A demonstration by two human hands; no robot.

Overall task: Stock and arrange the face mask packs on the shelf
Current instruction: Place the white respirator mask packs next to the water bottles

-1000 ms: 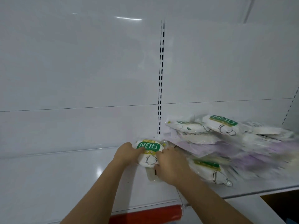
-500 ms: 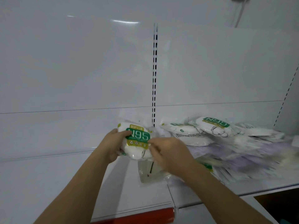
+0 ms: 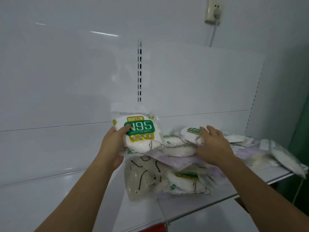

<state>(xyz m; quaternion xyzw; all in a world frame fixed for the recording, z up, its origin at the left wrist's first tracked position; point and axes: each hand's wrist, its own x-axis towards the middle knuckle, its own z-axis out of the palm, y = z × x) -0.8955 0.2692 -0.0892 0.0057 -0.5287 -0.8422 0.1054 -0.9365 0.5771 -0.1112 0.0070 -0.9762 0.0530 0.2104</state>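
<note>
My left hand (image 3: 113, 144) grips a white N95 mask pack (image 3: 142, 134) with a green label, held upright above the white shelf (image 3: 58, 195), thumb on the label. My right hand (image 3: 212, 144) reaches with spread fingers over another N95 pack (image 3: 190, 134) on top of a loose pile of mask packs (image 3: 180, 164). Below my left hand lies a clear pack of beige masks (image 3: 142, 178). More white and lilac packs (image 3: 267, 153) sprawl to the right along the shelf.
The white back panel carries a slotted upright (image 3: 139, 71) in the middle and another (image 3: 255, 91) at right. A wall socket with a plug (image 3: 214, 10) sits at the top right. A red strip (image 3: 155, 227) marks the shelf's front edge.
My left hand has lifted the N95 pack up off the shelf. My right hand has let go of it and moved right onto the pile.
</note>
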